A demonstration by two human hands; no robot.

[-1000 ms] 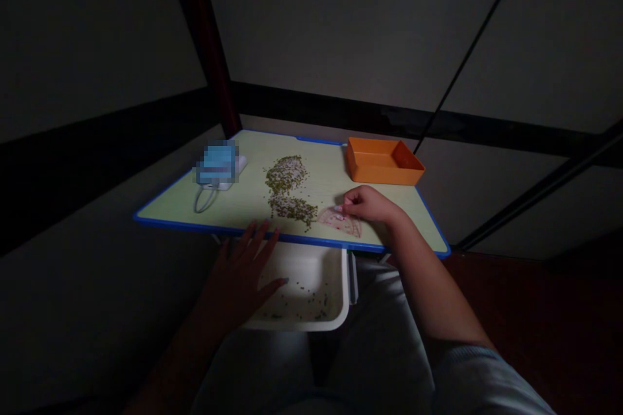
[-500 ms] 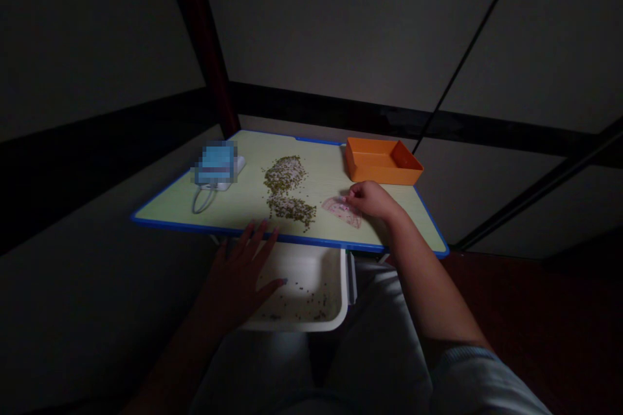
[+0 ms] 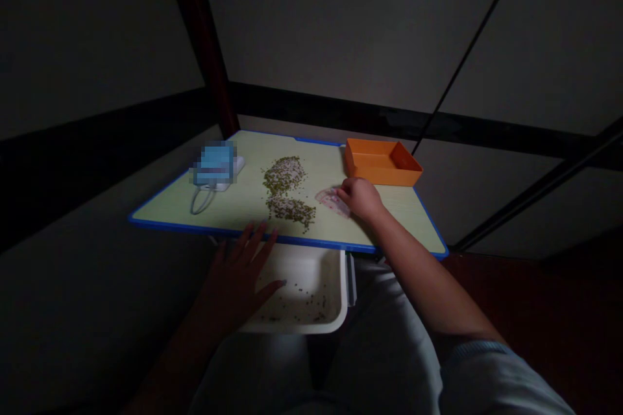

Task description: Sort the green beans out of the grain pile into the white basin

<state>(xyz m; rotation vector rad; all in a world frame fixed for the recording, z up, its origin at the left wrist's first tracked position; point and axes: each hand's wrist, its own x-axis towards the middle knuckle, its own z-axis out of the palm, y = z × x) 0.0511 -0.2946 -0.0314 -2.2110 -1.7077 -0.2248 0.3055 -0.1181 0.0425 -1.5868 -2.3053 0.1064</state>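
Note:
My right hand (image 3: 361,198) is closed in a pinch on a clear pinkish protractor (image 3: 331,200), which is low over or on the pale table top. To the protractor's left, small green and pale grains form a heap (image 3: 284,175), with a smaller heap (image 3: 292,209) joined to it on the near side. My left hand (image 3: 241,272) is spread open, its fingertips at the table's blue near edge and its thumb over a white bin (image 3: 335,321). Scattered dark grains lie on the bin's bottom.
An orange open box (image 3: 384,175) stands at the table's back right corner. On the left side of the table (image 3: 233,211) sits a white device (image 3: 237,168) with a looped cable (image 3: 195,200); its blue top is blurred out. Walls rise close behind and to the left.
My right hand has shifted slightly left and away from me, taking the protractor closer to the heaps. My left hand and the heaps look the same.

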